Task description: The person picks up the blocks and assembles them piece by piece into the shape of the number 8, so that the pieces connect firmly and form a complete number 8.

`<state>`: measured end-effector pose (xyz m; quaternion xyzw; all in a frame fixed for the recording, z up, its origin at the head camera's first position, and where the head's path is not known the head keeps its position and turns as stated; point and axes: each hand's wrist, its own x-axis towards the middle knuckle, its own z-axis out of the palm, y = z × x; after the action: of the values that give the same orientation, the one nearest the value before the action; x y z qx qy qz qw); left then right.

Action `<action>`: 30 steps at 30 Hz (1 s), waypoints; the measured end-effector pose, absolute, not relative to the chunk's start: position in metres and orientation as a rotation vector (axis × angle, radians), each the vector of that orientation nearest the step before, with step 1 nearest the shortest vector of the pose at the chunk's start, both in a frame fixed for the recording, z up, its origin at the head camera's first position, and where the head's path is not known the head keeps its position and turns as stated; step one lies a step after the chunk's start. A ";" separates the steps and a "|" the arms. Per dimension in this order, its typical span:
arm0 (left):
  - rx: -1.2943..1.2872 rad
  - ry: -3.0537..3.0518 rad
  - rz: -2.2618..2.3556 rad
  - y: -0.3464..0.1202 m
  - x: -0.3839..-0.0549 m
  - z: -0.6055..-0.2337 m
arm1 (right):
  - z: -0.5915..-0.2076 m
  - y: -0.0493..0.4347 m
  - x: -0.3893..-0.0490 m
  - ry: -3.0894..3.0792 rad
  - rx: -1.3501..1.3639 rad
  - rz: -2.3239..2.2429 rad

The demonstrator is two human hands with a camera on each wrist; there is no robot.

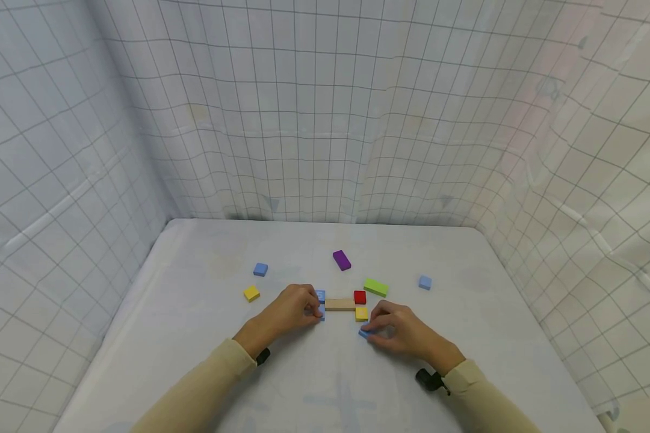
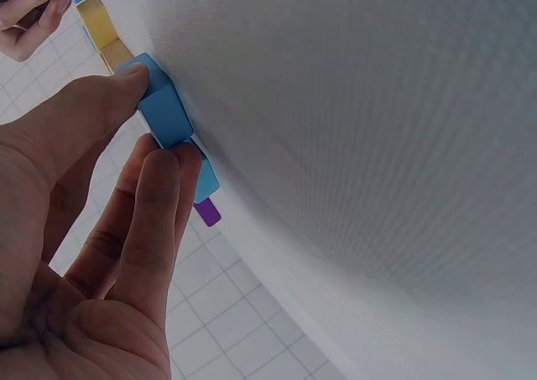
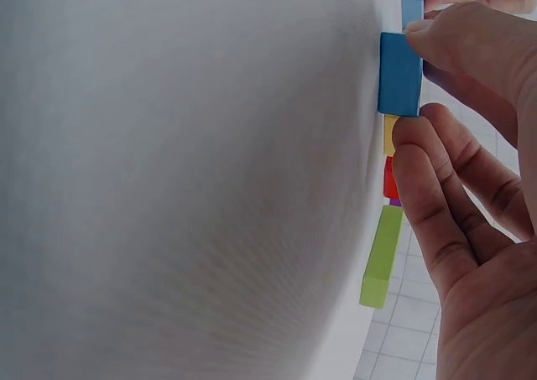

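My left hand (image 1: pixel 295 308) pinches a blue block (image 2: pixel 166 111) between thumb and fingers. That block lies at the left end of a plain wooden block (image 1: pixel 339 305), just below another blue block (image 1: pixel 321 295). At the wooden block's right end sit a red block (image 1: pixel 360 297) and, nearer to me, a yellow block (image 1: pixel 362 314). My right hand (image 1: pixel 403 330) grips a further blue block (image 3: pixel 400 74) by its sides, on the table just below the yellow one. Fingers partly hide both held blocks in the head view.
A green block (image 1: pixel 376 287) lies just beyond the red one, and a purple block (image 1: pixel 342 260) farther back. On the left are a loose blue block (image 1: pixel 260 269) and a yellow block (image 1: pixel 251 293); another blue block (image 1: pixel 425 282) lies right. Gridded cloth (image 1: pixel 325 120) surrounds the white table (image 1: pixel 206 252).
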<state>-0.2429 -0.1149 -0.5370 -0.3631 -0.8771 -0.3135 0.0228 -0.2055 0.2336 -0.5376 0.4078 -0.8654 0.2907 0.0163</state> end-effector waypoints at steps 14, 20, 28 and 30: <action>-1.160 -2.664 -1.004 -0.116 -0.241 -0.535 | -0.538 0.229 -0.205 -2.696 1.231 0.939; -1.150 -2.654 -0.963 -0.115 -0.247 -0.547 | -0.537 0.228 -0.204 -2.720 1.213 0.937; -1.154 -2.624 -0.948 -0.117 -0.262 -0.575 | -0.536 0.226 -0.203 -2.725 1.205 0.938; -1.155 -2.633 -0.942 -0.117 -0.262 -0.574 | -0.536 0.226 -0.203 -2.719 1.210 0.941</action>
<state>-0.2620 -0.1170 -0.5743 -0.3812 -0.8687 -0.3109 0.0580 -0.2034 0.2260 -0.5363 0.3876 -0.8711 0.3016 0.0100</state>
